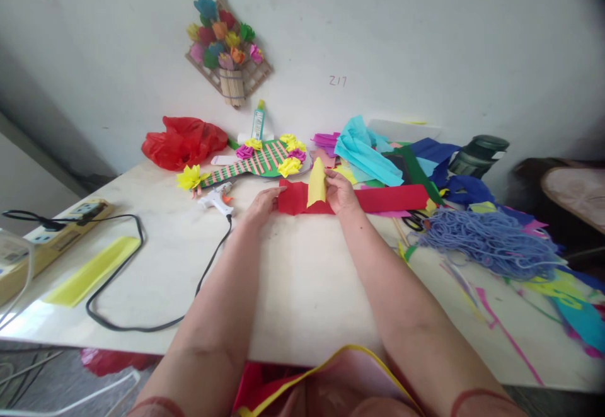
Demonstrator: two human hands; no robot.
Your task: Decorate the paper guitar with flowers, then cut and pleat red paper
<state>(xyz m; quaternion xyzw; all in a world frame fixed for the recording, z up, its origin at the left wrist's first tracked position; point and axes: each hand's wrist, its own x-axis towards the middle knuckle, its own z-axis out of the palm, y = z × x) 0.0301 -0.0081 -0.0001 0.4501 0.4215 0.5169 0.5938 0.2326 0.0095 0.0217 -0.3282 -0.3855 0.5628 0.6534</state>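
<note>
A long red paper strip [387,199] with crease lines near its left end lies across the middle of the table. My left hand [265,206] is at the strip's left end, its fingers closed on the edge. Standing up from the strip is a folded piece of yellow paper [316,184], pinched at its right side by my right hand [341,191]. Just beyond both hands is a green guitar-shaped craft [255,162] with pink strips and yellow and purple paper flowers. A white glue gun [216,201] rests left of my left hand, its black cord running toward me.
Blue yarn [491,240], black-handled scissors [416,220] and cut paper scraps crowd the right side. Light-blue crepe paper [368,152] is heaped behind. At left lie a power strip [61,234] and a yellow strip [94,271]. A red plastic bag [184,143] sits by the wall.
</note>
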